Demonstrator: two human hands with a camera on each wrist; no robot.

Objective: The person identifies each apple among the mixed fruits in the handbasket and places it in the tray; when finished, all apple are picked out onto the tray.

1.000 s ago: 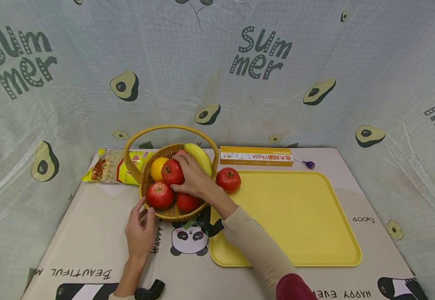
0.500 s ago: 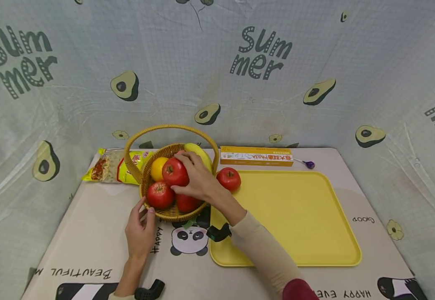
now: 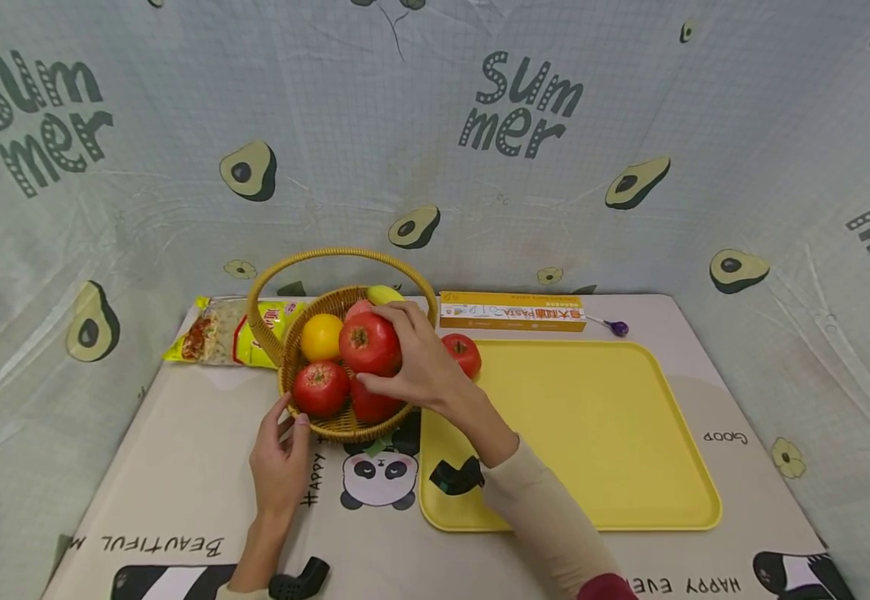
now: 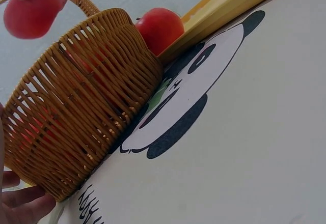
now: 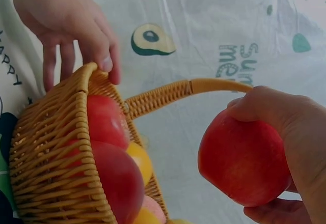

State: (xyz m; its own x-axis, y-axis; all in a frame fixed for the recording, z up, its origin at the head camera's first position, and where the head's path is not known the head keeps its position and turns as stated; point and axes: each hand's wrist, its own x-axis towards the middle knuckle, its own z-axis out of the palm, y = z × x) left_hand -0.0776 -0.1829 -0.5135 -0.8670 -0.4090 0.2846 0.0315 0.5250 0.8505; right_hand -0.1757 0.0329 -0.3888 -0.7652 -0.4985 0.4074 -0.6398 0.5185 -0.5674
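My right hand (image 3: 423,358) grips a red apple (image 3: 370,342) just over the basket; in the right wrist view, thumb and fingers wrap around this apple (image 5: 244,158). My left hand (image 3: 279,458) holds the near-left rim of the woven basket (image 3: 345,433), some fingers lying against its outer side (image 4: 81,91). Inside are more red apples (image 3: 321,389), an orange fruit (image 3: 322,337), a pink fruit (image 3: 358,308) and a banana (image 3: 384,294), partly hidden by the right hand. Another red apple (image 3: 465,354) rests at the yellow tray's (image 3: 570,433) back-left corner, partly covered by the right hand.
Behind the basket on the left lies a plastic food packet (image 3: 217,333). A pasta box (image 3: 512,312) stands along the back, with a small purple-ended item (image 3: 617,327) beside it. The basket's tall handle (image 3: 341,252) arches over the fruit.
My right hand has lifted the apple and drawn it right and nearer, uncovering more of the orange and pink fruits. My left hand stays at the basket rim.
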